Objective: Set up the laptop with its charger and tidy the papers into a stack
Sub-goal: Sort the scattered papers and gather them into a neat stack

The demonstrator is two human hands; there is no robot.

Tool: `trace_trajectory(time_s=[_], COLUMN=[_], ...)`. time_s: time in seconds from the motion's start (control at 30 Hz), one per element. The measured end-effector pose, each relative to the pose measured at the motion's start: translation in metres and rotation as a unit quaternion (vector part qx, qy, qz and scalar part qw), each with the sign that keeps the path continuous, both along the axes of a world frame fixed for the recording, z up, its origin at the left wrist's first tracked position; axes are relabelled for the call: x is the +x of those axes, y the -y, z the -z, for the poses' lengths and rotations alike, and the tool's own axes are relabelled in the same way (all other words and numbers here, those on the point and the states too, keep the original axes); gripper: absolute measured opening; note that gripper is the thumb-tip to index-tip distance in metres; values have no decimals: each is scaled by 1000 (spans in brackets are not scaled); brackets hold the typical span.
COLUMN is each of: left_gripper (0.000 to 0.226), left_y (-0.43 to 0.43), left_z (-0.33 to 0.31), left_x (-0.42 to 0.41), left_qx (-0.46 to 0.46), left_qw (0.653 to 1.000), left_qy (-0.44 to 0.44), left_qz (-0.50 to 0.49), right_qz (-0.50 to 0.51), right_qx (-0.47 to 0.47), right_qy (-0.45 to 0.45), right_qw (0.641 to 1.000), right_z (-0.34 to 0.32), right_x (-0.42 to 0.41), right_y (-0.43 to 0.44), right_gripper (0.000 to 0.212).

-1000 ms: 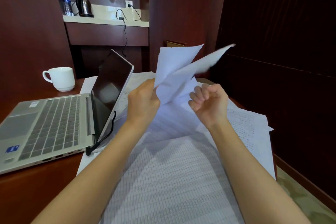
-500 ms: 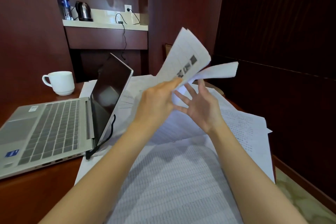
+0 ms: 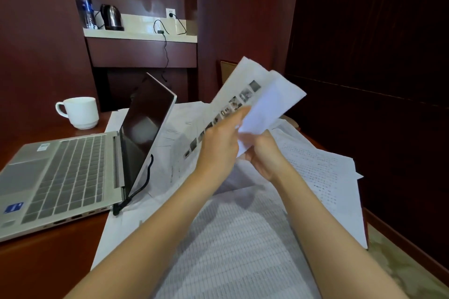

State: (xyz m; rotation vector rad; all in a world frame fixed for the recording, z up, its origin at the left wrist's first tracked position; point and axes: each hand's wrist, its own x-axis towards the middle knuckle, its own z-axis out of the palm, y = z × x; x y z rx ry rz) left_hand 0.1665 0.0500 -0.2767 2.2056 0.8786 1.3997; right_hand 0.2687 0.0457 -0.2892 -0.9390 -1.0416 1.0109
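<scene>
We see the left grip point(image 3: 220, 143) closed on the photo sheet point(image 3: 233, 90). Its fingers and thumb pinch the lower part, so the page stands tilted up and away. A column of small grey pictures runs down one side of that page. The right grip point(image 3: 263, 155) is just beside the left. Its fingers curl round the bottom corner of a blank sheet point(image 3: 272, 104), which overlaps the front of the photo sheet. The fingertips there are blurred, so we cannot tell how tightly they meet. Both pages are thin, white and slightly bowed.

Below both grips the loose papers point(image 3: 238, 238) lie spread and overlapping on the dark reddish wooden tabletop point(image 3: 36, 264). A finely ruled grid page lies under the forearms, and text pages point(image 3: 315, 170) lie to the right of the right grip. Left of the left grip stands the open silver laptop point(image 3: 73, 172), its screen dark. A black charger cable point(image 3: 143, 185) meets the laptop at its corner by the hinge. Beyond the laptop sits a white glazed cup point(image 3: 80, 111).
</scene>
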Motion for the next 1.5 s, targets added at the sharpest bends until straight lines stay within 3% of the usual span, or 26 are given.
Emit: trace_trajectory(time_s=[0.1, 0.2, 0.27, 0.33, 0.4, 0.5, 0.57, 0.63, 0.7, 0.8, 0.87, 0.93, 0.97, 1.07, 1.13, 1.33, 1.4, 1.5], left_gripper=[48, 51, 70, 71, 55, 51, 57, 68, 76, 42, 26, 14, 12, 36, 41, 36, 38, 49], left_y=[1, -10, -15, -17, -17, -27, -38, -47, -50, -51, -51, -52, -53, -57, -56, -54, -56, -65], left_z=[4, 4, 5, 6, 2, -1, 1, 9, 14, 13, 11, 9, 9, 14, 16, 11, 14, 19], left_x=[4, 6, 4, 1, -3, -8, -11, -16, -24, -35, -39, -36, -35, -36, -39, -46, -48, -50], left_qx=[-21, -134, -213, -252, -244, -193, -261, -367, -479, -590, -610, -577, -535, -330, -224, -167, -184, -248], left_qw=[996, 977, 953, 929, 933, 971, 960, 926, 874, 789, 751, 768, 802, 924, 959, 972, 970, 955], left_qy=[-16, 6, 18, 89, 136, 117, 98, 59, 54, 147, 204, 229, 231, 188, 152, 159, 154, 150], left_qz=[90, 165, 214, 255, 226, 84, -4, -67, -62, 84, 149, 158, 131, -41, -78, -47, -40, -67], right_qz=[-103, -213, -197, -111, -8, 56, 58, 41, 31, 22, 7, 8, 25, 141, 217, 307, 335, 331], right_qx=[25, 58, 47, 29, 1, 4, 42, 74, 84, 89, 87, 75, 58, -56, -117, -136, -117, -142], right_qy=[-59, -104, -109, -113, -99, -147, -208, -272, -321, -332, -321, -301, -289, -261, -258, -273, -238, -135], right_qw=[993, 970, 973, 987, 995, 987, 976, 959, 943, 939, 943, 951, 955, 953, 934, 902, 904, 923], right_z=[-2, -4, -2, 2, 6, 7, 5, 2, 3, 4, 3, 3, 5, 20, 34, 33, 30, 28], right_x=[-6, -1, -5, -9, -5, 12, 23, 30, 35, 37, 40, 45, 49, 58, 65, 82, 90, 96], right_y=[7, 14, 11, 2, -5, -3, 1, 4, 4, 5, 7, 9, 8, -4, -13, -5, 2, 9], right_gripper=[42, 47, 42, 34, 29, 34, 36, 37, 30, 24, 22, 24, 26, 34, 43, 40, 34, 42])
